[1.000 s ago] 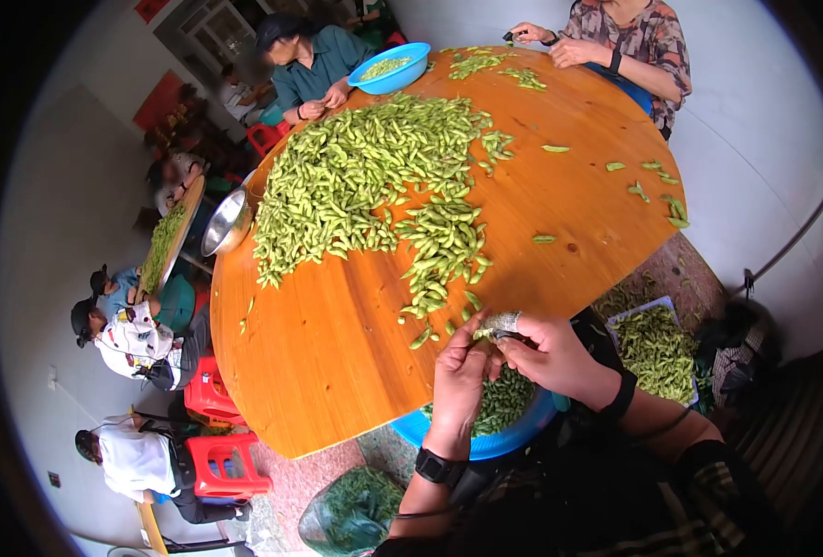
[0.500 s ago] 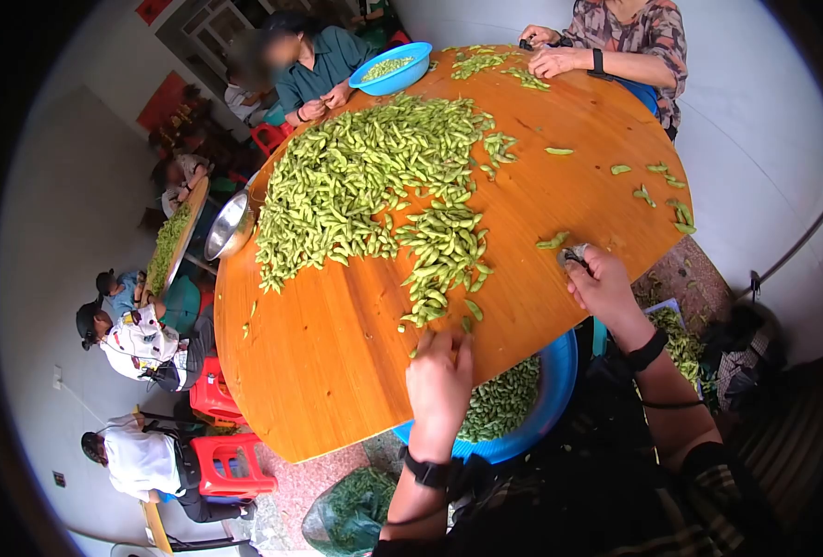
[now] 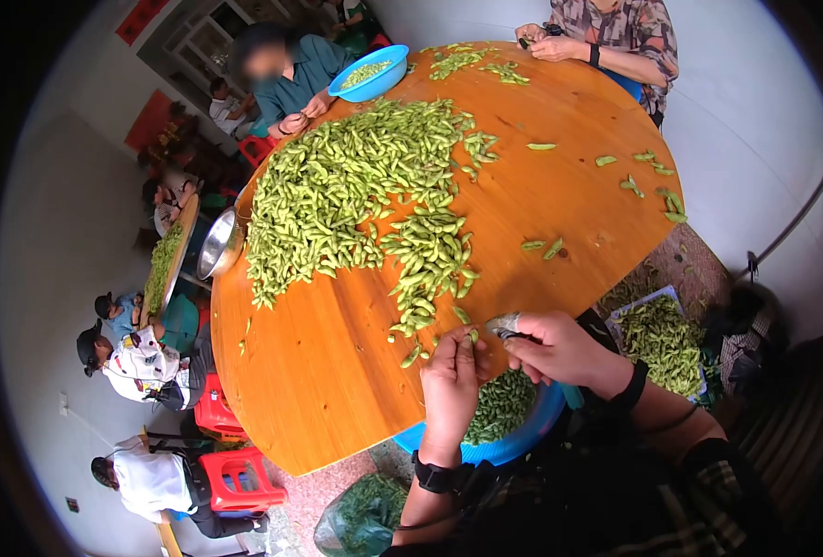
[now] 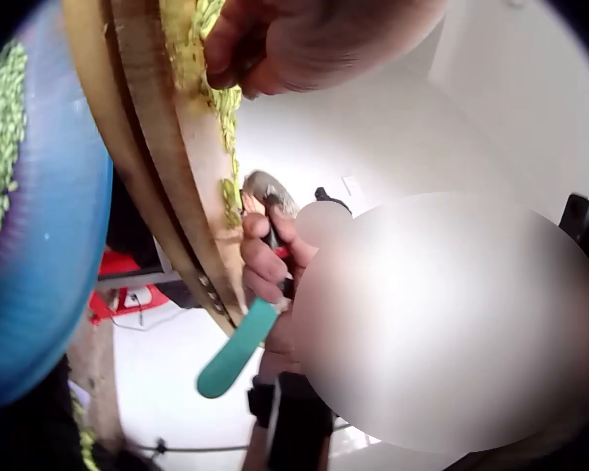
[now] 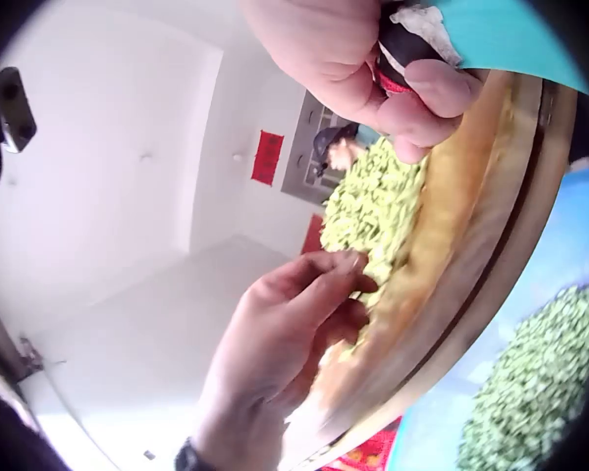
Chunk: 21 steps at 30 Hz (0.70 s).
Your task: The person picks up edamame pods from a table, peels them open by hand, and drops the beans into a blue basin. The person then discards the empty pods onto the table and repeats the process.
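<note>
Over the near table edge, my left hand [image 3: 450, 390] pinches a small green pod [image 3: 472, 336] between thumb and fingertips. Just right of it is my right hand [image 3: 565, 351], its fingers curled round a tool. The left wrist view shows the tool's teal handle [image 4: 238, 348] below that hand; its type is unclear. The fingertips of the two hands are close but apart. Beyond my left hand a heap of green pods [image 3: 337, 186] covers part of the wooden table [image 3: 328, 371]. A blue basin [image 3: 532, 427] of green beans sits below my hands.
Two loose pods [image 3: 553, 248] lie right of the heap. At the far side are a blue bowl [image 3: 371, 85] and two seated people. A metal bowl [image 3: 218, 243] is at the left edge, a pod-filled crate [image 3: 662, 343] at lower right, red stools [image 3: 240, 481] at lower left.
My left hand has lifted from the pods at the table edge and now pinches one. My right hand has come back from the right, beside the left. A second loose pod lies near the first.
</note>
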Tool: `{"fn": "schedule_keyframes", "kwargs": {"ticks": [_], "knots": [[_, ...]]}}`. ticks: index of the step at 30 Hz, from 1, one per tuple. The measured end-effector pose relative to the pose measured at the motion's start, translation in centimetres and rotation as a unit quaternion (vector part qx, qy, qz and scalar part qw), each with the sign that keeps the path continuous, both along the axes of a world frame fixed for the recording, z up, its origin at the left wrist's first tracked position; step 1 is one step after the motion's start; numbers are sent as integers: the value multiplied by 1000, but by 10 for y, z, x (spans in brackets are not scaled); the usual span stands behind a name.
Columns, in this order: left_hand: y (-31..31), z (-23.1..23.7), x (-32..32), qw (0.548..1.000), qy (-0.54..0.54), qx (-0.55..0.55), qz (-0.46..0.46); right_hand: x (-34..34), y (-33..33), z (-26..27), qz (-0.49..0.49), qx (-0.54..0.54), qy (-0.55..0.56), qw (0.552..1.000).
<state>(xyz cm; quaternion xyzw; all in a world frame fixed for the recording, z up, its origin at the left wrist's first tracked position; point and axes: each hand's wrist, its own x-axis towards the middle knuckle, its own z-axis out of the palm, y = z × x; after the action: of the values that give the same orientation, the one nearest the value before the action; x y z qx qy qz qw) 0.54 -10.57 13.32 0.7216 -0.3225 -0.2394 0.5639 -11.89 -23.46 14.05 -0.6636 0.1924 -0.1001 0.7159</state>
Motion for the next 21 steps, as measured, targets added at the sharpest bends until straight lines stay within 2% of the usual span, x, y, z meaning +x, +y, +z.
{"fn": "schedule_keyframes", "kwargs": {"ticks": [2,5,11,16,21], "knots": [[1,-3,-2,993,86,-81,-19,3,4,2,17,11,10,1000],[3,-9,-3,979,149,-139,-28,3,10,9,18,35,-5,999],[11,-15,-5,977,123,-172,-24,3,18,13,40,52,3,998],[11,-18,-7,978,112,-175,-25,0,22,19,24,133,-9,991],[10,-21,-13,981,93,-171,-1,-2,23,22,27,128,-16,991]]}}
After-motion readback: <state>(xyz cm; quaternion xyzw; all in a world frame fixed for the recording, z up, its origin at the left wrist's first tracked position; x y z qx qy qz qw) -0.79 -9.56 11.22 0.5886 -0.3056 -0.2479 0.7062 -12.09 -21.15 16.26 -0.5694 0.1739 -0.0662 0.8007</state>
